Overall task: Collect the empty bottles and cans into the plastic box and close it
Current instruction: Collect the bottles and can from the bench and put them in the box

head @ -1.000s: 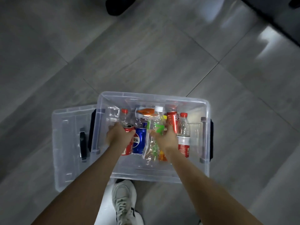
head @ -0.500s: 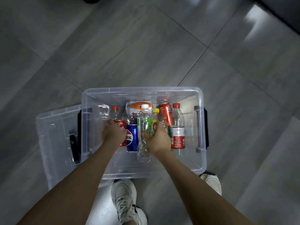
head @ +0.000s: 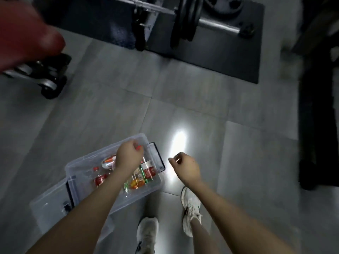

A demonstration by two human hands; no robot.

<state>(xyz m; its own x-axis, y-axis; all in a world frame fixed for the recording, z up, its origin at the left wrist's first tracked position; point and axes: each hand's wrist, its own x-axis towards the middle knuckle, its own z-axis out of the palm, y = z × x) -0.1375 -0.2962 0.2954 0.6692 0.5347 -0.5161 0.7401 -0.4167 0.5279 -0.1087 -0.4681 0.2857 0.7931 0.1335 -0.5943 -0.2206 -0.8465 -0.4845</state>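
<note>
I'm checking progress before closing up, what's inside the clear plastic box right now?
The plastic box holds red cans, a red-labelled bottle and a green-and-orange bottle. The left hand and forearm cover the middle, so anything beneath them is hidden. Blur prevents an exact count.

Grey tiled floor (head: 110,114) bears plastic box (head: 154,187), lid (head: 49,206), barbell (head: 185,21).

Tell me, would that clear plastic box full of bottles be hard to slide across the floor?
Probably easy. The plastic box has thin clear walls and holds only bottles and cans that the task calls empty, so it is likely light. The floor tiles look smooth and glossy, so it should glide. With the lid off, the walls might flex when pushed.
</note>
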